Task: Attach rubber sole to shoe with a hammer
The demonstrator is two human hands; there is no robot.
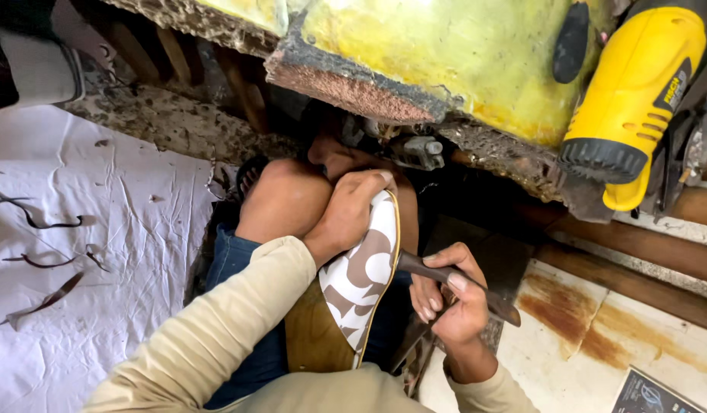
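I see my left hand [346,218] gripping the top end of a shoe sole [361,279], fingers curled over its tip and thumb along the rim. The sole stands on edge against my knee [285,200], near the middle of the view, its white-and-brown patterned face turned toward 3 o'clock and a thin tan rim running around it. My right hand [453,302], at about 4 o'clock from the sole, is clenched around a dark-handled knife [453,279]; the knife touches the sole's rim near its middle and its far end points toward 4 o'clock.

At 9 o'clock a white sheet [101,306] covers the floor, with dark curled trimmings [44,302] scattered on it. At 5 o'clock lies a stained board [598,336].

Farther off, toward 12 o'clock, a worn yellow bench [445,53] with a crusted edge stretches across the top. At 2 o'clock a yellow heat gun [632,99] rests on it, nozzle facing down.
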